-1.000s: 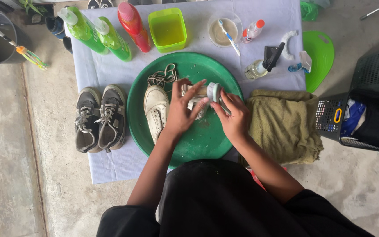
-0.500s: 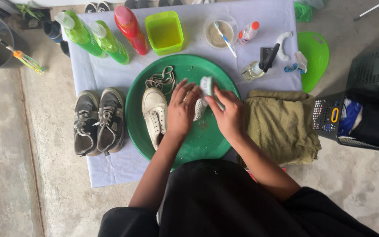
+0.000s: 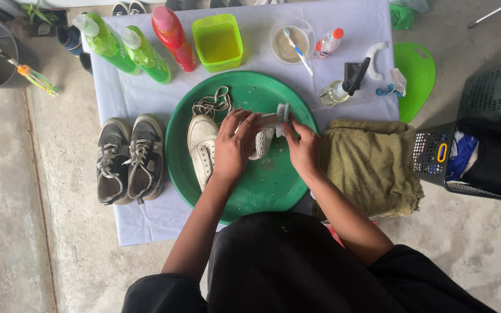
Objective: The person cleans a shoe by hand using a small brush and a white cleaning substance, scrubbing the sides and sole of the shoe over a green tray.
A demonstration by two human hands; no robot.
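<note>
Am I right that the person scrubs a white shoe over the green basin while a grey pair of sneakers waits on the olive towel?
Not quite. The grey sneakers sit on the pale cloth left of the green basin, not on the olive towel, as the head view shows.

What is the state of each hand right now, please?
Left hand: closed on a white sneaker over the green basin.
Right hand: closed on a small scrub brush, bristles against the sneaker.
</note>
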